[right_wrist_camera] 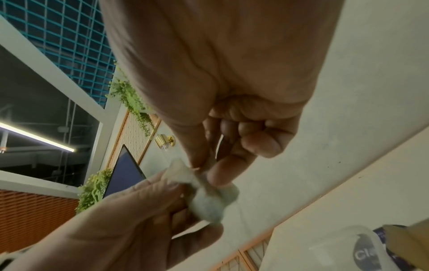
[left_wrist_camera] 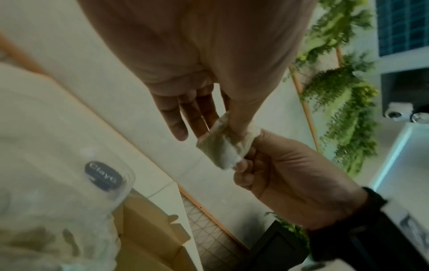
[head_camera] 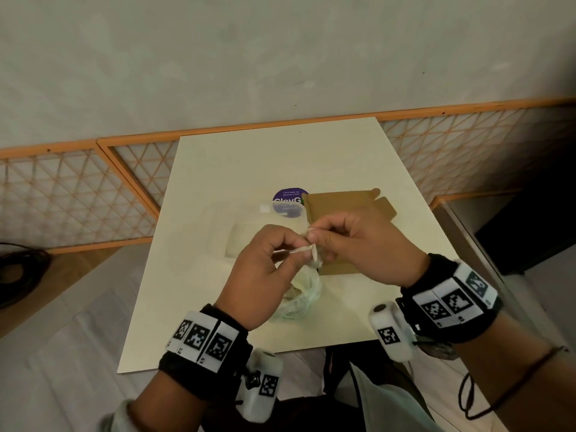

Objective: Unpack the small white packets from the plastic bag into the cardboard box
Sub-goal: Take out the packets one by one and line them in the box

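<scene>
Packets mostly remain in the plastic bag (head_camera: 304, 294) beside the cardboard box (head_camera: 346, 213). Your left hand (head_camera: 265, 272) and right hand (head_camera: 367, 247) together pinch one packet (left_wrist_camera: 223, 146) above the bag, not yet boxed.

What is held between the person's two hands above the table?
A small white packet, pinched by the left hand and right hand; the left wrist view shows it most clearly.

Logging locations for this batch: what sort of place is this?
Probably an office pantry or cafe-style common area. A small pale table carries a round sticker about keeping pantries clean, orange lattice screens line the wall, and hanging greenery decorates the room.
</scene>
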`<state>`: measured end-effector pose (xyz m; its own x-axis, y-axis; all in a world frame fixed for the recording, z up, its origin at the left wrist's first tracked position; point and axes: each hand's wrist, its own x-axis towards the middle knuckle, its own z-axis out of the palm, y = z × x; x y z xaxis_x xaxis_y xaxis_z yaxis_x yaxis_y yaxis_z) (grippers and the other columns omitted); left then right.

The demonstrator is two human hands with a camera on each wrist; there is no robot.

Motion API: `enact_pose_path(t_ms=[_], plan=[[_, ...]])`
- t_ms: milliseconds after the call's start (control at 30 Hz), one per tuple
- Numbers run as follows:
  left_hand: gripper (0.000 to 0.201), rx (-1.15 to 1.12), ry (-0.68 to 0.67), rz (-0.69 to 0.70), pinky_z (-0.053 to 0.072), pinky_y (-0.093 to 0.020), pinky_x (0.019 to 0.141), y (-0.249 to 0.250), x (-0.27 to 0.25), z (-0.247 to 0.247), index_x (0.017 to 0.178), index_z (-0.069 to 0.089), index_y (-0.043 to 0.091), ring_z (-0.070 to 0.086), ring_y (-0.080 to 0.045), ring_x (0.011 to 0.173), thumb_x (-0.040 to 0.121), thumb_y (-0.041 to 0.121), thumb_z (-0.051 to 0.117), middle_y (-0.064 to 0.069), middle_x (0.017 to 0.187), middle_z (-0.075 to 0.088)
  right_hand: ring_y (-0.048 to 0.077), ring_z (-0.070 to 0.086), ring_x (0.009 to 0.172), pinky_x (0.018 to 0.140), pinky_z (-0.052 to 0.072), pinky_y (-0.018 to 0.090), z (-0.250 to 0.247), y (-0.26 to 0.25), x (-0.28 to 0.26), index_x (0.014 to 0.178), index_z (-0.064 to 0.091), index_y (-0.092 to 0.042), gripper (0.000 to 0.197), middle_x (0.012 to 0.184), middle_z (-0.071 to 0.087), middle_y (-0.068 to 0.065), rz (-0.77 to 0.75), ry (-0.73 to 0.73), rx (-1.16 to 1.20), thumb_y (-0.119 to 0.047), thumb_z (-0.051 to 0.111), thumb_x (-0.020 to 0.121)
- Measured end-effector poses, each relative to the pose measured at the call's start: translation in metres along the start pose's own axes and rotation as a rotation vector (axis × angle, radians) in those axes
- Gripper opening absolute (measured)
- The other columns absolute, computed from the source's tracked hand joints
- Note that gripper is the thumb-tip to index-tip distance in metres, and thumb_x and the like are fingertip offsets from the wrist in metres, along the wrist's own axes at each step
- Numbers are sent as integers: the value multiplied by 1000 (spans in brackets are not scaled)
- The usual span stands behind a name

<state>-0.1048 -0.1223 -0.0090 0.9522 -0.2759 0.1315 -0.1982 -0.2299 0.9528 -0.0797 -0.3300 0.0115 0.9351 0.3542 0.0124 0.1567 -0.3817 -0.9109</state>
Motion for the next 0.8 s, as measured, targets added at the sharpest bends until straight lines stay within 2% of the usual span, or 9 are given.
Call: enact_pose_path(t_ms=[67, 167, 333, 433, 467, 567, 600, 700, 800], plan=[[4, -41, 67, -34, 60, -32, 79, -5, 4, 4, 94, 68, 15, 75, -17, 87, 98, 13, 68, -5, 90, 75, 21, 70, 71, 79, 59, 54, 4, 3, 0, 98, 76, -15, 18, 82, 75, 5, 18, 12, 10, -26, 63, 103], [7, -52, 135, -61, 55, -24, 71, -10, 8, 9, 91, 67, 16, 71, -13, 74, 97, 14, 70, 1, 81, 75, 18, 69, 73, 81, 58, 56, 11, 5, -2, 98, 76, -19, 24, 83, 75, 1, 23, -4, 66, -35, 60, 104], [17, -127, 194, -117, 58, -36, 69, -20, 15, 14, 96, 65, 26, 61, -18, 71, 93, 12, 72, 3, 86, 69, 28, 72, 85, 81, 61, 44, 22, 18, -3, 110, 72, -15, 14, 93, 77, 5, 18, -37, 117, -20, 73, 96], [22, -137, 205, -121, 54, -22, 69, -22, 17, 16, 105, 64, 26, 59, -10, 72, 92, 12, 74, 6, 86, 66, 31, 73, 88, 83, 60, 54, 18, 36, 6, 101, 70, -18, 16, 93, 76, 9, 60, -21, 54, -30, 72, 92], [22, -123, 206, -125, 52, -19, 68, -23, 17, 16, 107, 63, 26, 60, -8, 72, 92, 14, 74, 7, 87, 68, 27, 73, 88, 83, 60, 53, 14, 40, 12, 100, 70, -21, 16, 92, 75, 6, 75, 1, 24, -34, 71, 91], [18, -75, 211, -169, 51, -15, 64, -29, 15, 13, 107, 64, 25, 62, -14, 72, 94, 18, 73, 8, 91, 70, 4, 60, 73, 70, 52, 31, -5, 58, 35, 96, 68, -25, 9, 81, 68, -7, 145, 132, -215, -34, 67, 96], [16, -62, 211, -184, 51, -14, 64, -32, 14, 12, 106, 65, 25, 64, -18, 75, 94, 18, 72, 8, 91, 70, 5, 60, 72, 69, 51, 29, -13, 66, 45, 94, 67, -26, 12, 80, 67, -9, 171, 168, -327, -37, 65, 96], [11, -24, 187, -216, 52, -15, 66, -40, 7, 9, 103, 66, 25, 66, -22, 80, 95, 18, 70, 3, 93, 70, 16, 65, 75, 71, 57, 40, -26, 98, 73, 83, 60, -28, 19, 78, 67, -6, 257, 162, -633, -45, 55, 92], [9, 13, 153, -249, 52, -16, 67, -47, 0, 9, 100, 67, 25, 68, -16, 78, 95, 18, 70, 3, 92, 72, 16, 56, 83, 67, 44, 25, -15, 124, 90, 92, 54, -24, 12, 84, 57, -8, 409, -8, -734, -31, 51, 101]])
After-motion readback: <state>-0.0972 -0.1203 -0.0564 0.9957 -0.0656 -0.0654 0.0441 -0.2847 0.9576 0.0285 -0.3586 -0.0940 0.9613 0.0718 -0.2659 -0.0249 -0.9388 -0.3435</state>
